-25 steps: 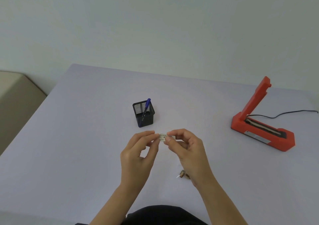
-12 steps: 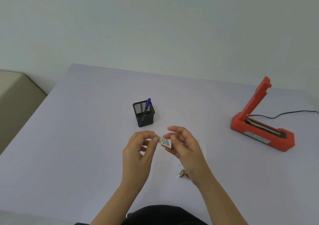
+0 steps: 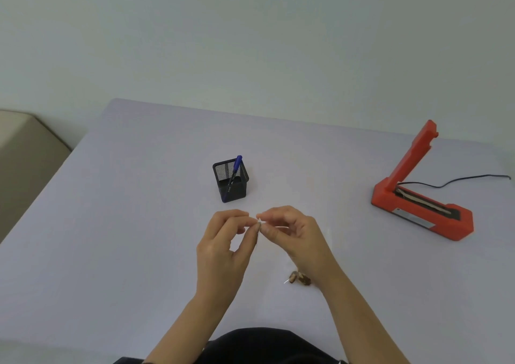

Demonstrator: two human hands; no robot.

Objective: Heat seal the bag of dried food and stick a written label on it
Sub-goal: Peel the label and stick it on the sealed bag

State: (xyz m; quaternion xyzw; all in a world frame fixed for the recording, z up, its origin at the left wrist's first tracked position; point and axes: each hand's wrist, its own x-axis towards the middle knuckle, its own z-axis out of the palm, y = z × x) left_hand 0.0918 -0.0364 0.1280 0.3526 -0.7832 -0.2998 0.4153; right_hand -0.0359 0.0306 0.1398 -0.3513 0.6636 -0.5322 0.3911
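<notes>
My left hand (image 3: 223,248) and my right hand (image 3: 295,232) meet fingertip to fingertip above the table's middle. Between them they pinch a small white label (image 3: 259,219), of which only a corner shows. Under my right wrist lies a clear bag of dried food (image 3: 299,277), mostly hidden by the forearm, with brown pieces showing. The orange heat sealer (image 3: 418,196) stands at the right with its arm raised.
A black mesh pen holder (image 3: 230,181) with a blue pen (image 3: 235,172) stands just beyond my hands. The sealer's black cord (image 3: 459,181) trails off to the right edge. The pale lilac table (image 3: 111,224) ends at the wall; a beige surface (image 3: 22,151) lies at the left.
The label showed flat with blue writing half a second ago. It is now almost hidden between the fingertips, which have drawn closer together.
</notes>
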